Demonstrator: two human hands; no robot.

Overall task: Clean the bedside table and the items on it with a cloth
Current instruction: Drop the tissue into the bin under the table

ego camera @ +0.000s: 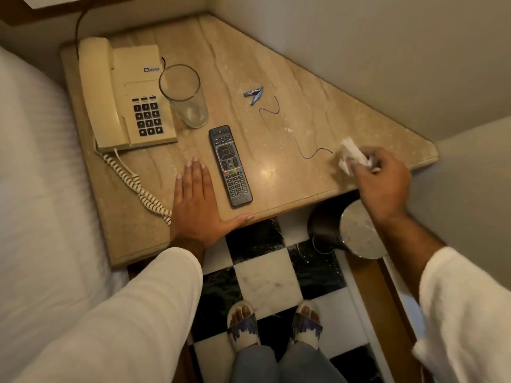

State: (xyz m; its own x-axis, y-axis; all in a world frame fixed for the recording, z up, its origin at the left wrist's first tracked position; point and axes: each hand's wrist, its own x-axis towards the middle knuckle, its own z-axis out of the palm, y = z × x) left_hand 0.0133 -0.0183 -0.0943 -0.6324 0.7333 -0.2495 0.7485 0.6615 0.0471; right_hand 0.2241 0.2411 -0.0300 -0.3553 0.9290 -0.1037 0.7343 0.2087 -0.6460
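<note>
The beige marble bedside table (249, 64) fills the corner. My right hand (383, 183) holds a crumpled white cloth (352, 156) against the top near its right corner. My left hand (197, 201) lies flat and open on the front edge, just left of a black remote (230, 165). A cream telephone (121, 98) with a coiled cord (132, 183) stands at the left, and an empty drinking glass (184, 95) stands beside it. Two small blue wrappers (254, 94) and a thin dark thread (290, 131) lie mid-table, with white crumbs around them.
A white bed (33, 175) borders the table on the left and walls close in behind and to the right. A black waste bin (345, 230) with a liner stands on the checkered floor (265, 280) under the table's right edge. My sandalled feet (273, 322) are below.
</note>
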